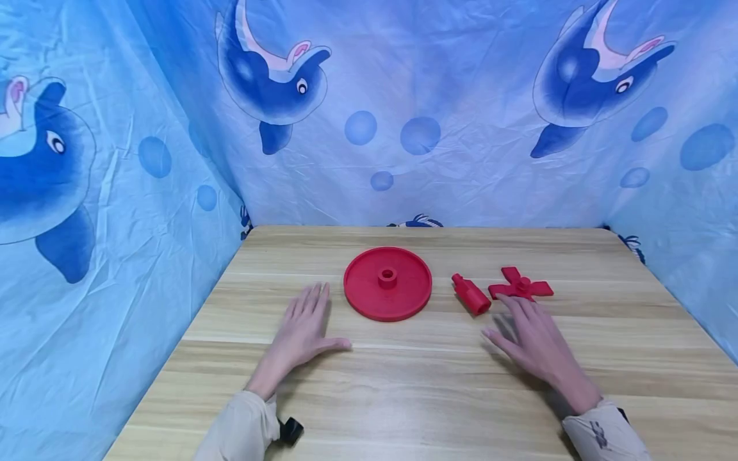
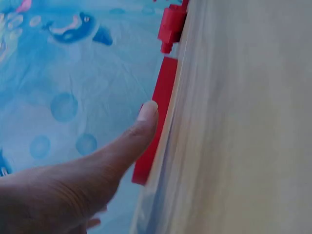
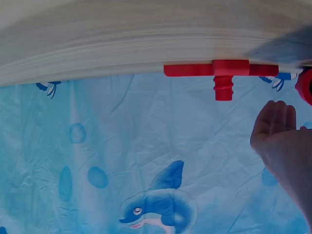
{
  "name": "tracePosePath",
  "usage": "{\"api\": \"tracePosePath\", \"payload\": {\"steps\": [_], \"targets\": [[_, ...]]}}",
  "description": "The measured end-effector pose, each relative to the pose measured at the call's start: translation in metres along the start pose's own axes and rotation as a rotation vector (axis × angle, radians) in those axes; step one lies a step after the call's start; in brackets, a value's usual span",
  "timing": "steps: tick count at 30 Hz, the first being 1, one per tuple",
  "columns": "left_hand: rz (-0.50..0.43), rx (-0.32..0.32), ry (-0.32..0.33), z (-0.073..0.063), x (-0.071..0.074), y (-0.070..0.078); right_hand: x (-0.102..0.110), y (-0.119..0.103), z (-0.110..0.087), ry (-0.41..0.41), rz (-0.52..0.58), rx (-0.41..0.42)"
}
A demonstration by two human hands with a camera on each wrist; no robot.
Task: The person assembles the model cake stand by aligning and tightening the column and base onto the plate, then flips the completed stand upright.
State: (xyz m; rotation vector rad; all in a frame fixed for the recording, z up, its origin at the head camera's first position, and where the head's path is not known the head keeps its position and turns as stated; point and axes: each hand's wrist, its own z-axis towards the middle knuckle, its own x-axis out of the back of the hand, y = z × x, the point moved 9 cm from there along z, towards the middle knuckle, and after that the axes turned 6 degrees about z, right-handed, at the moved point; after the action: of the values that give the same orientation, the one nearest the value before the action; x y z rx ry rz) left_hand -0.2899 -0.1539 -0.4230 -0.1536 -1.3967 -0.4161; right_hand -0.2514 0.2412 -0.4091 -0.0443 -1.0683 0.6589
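A round red disc [image 1: 363, 298] with a raised rim and a hollow hub [image 1: 387, 278] lies on the table, hub upward. My left hand [image 1: 301, 338] is spread over the wood just left of it, fingers straight and thumb out, holding nothing. To the disc's right, a red bottle-shaped piece [image 1: 473, 297] lies on its side, its narrow neck pointing away from me. Beside that is a red four-armed cross piece [image 1: 523, 287] with a ribbed stub standing up, clear in the right wrist view [image 3: 224, 87]. My right hand [image 1: 535, 342], relaxed and holding nothing, has its fingertips at the cross's near edge, overlapping it.
The light wooden table [image 1: 403, 397] ends at a blue dolphin-print curtain [image 1: 380, 77] that stands behind it and along both sides. A small black device [image 1: 291, 431] sits at my left cuff.
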Motion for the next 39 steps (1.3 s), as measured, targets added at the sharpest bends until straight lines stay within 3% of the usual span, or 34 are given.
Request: {"api": "tracePosePath", "payload": {"steps": [5, 11, 14, 25, 33, 39], "targets": [[-0.206, 0.01, -0.01, 0.02, -0.01, -0.012, -0.008, 0.003, 0.008, 0.028, 0.071, -0.012], [-0.41, 0.1, -0.03, 0.039, -0.022, -0.022, -0.015, 0.008, 0.015, 0.019, 0.137, -0.113], [-0.48, 0.112, -0.034, 0.049, -0.028, -0.025, -0.02, 0.011, 0.019, -0.007, 0.145, -0.16], [-0.552, 0.085, -0.082, 0.062, -0.041, -0.031, -0.03, 0.016, 0.029, -0.044, 0.093, -0.217], [-0.582, 0.094, -0.103, 0.067, -0.044, -0.036, -0.032, 0.019, 0.032, -0.045, 0.093, -0.251], [-0.597, 0.067, -0.1, 0.071, -0.043, -0.033, -0.033, 0.021, 0.032, -0.045, 0.121, -0.275]]}}
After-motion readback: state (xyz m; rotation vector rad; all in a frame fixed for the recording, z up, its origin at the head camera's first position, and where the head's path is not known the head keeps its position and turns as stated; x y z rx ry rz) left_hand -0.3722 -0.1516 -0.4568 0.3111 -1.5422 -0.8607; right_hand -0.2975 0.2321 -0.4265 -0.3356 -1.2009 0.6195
